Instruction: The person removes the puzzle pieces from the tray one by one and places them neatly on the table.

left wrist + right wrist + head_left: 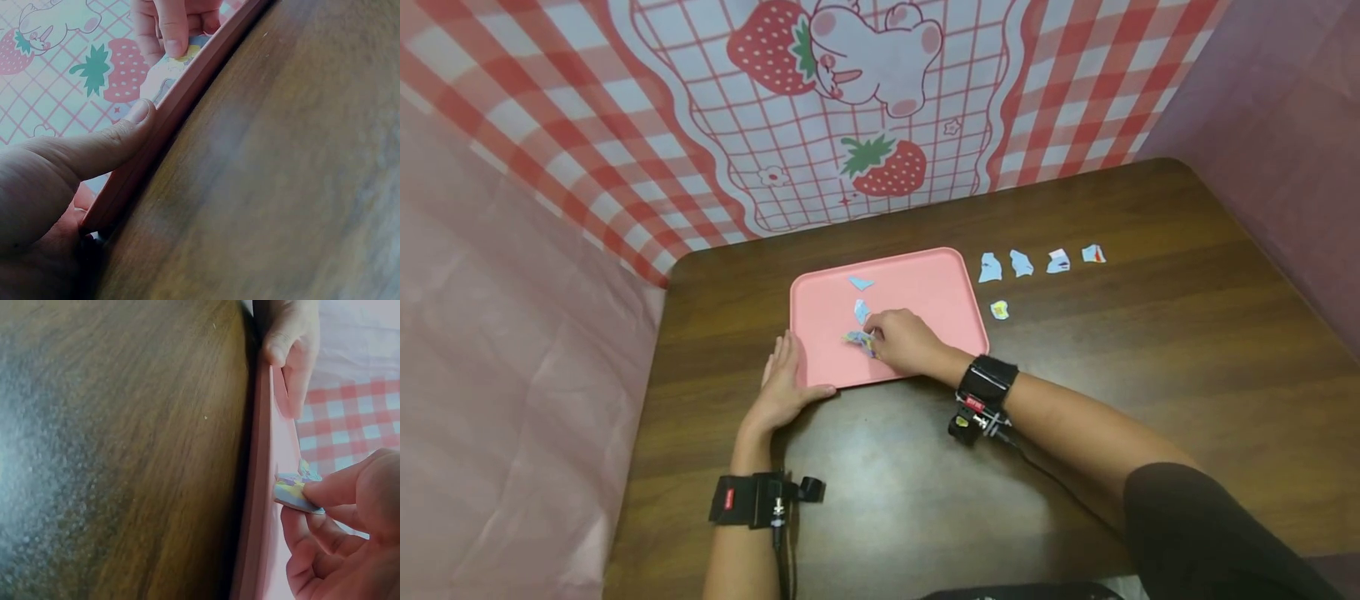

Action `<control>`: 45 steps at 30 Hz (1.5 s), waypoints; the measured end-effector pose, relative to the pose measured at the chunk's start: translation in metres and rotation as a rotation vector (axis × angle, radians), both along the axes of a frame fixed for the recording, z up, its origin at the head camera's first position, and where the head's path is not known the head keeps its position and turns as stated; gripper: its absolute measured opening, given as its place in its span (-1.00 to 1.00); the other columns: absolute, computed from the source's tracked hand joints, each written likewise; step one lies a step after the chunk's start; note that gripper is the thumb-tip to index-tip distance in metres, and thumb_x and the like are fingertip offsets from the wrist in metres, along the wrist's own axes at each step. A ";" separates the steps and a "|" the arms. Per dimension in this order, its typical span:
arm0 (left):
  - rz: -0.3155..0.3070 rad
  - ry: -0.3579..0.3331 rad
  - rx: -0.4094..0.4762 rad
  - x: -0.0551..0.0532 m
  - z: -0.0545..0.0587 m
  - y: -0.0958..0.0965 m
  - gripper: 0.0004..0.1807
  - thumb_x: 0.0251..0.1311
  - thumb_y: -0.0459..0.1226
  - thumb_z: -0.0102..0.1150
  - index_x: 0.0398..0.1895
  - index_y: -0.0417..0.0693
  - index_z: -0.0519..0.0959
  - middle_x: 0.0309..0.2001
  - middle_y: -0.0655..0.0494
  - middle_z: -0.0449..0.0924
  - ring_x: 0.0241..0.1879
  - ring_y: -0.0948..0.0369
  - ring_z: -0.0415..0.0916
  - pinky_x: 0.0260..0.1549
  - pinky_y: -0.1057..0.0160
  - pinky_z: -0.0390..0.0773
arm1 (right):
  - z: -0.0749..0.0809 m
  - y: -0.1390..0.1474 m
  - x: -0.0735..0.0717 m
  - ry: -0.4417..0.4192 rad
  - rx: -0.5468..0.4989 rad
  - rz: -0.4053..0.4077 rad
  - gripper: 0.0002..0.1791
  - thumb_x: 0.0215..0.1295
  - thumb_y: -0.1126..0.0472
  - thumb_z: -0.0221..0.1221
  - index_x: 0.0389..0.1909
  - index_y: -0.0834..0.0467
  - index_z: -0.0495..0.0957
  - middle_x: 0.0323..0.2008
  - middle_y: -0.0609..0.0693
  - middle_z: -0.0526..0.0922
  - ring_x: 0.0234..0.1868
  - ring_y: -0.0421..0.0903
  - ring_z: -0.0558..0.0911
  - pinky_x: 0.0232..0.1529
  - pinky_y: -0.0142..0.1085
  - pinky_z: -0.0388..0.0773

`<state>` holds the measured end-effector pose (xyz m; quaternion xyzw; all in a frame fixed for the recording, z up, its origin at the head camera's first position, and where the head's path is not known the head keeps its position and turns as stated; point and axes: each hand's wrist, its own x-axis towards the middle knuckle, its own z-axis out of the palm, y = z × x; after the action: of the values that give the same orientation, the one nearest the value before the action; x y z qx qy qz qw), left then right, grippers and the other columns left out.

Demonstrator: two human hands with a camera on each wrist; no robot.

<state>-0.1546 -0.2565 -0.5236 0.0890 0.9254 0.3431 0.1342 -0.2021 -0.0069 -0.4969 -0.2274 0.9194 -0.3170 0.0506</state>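
A pink tray (917, 292) lies on the table. At its near left corner rests my left hand (782, 387), fingers straight along the left side and thumb on the near rim. Over the tray, my right hand (906, 340) pinches a blue and yellow paper piece (297, 499) between thumb and fingertips. Another patterned paper piece (856, 337) shows right beside those fingertips. Farther back on the tray are a pale blue piece (861, 311) and a blue triangular piece (861, 283). The right hand's fingertips partly hide the held piece in the head view.
Right of the tray, several torn-looking paper pieces (1021, 262) stand in a row on the wooden table (1150, 358). A small yellow piece (999, 310) lies below the row. Behind the table hangs a strawberry-print cloth (880, 108). Cables trail from both wrist cameras.
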 end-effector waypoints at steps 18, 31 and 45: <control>0.002 -0.003 0.022 0.002 -0.002 -0.002 0.37 0.11 0.09 0.43 0.58 -0.31 -0.39 0.59 -0.21 -0.53 0.57 -0.05 -0.60 0.47 -0.09 -0.46 | 0.011 0.032 -0.005 -0.097 -0.157 -0.108 -0.38 0.02 0.48 0.10 0.21 0.22 0.59 -0.45 -0.02 0.45 -0.51 -0.11 0.30 -0.47 -0.29 0.22; -0.002 -0.001 0.018 0.001 0.000 -0.002 0.37 0.12 0.09 0.42 0.58 -0.30 -0.40 0.59 -0.21 -0.53 0.57 -0.04 -0.60 0.47 -0.08 -0.46 | 0.013 0.071 -0.008 -0.048 -0.228 -0.195 -0.66 0.26 0.34 0.17 0.04 0.21 0.69 -0.34 0.06 0.65 -0.39 -0.06 0.58 -0.40 -0.24 0.46; -0.006 0.007 0.012 0.000 0.000 -0.001 0.38 0.09 0.12 0.43 0.58 -0.30 -0.38 0.59 -0.22 -0.52 0.57 -0.05 -0.59 0.47 -0.10 -0.45 | 0.012 0.145 -0.008 -0.018 -0.171 -0.342 -0.74 0.28 0.32 0.22 -0.05 0.31 0.71 -0.28 0.17 0.77 -0.24 0.02 0.69 -0.19 -0.18 0.51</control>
<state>-0.1541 -0.2573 -0.5239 0.0939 0.9236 0.3478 0.1313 -0.2103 0.1379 -0.4844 -0.0683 0.9138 -0.4002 -0.0152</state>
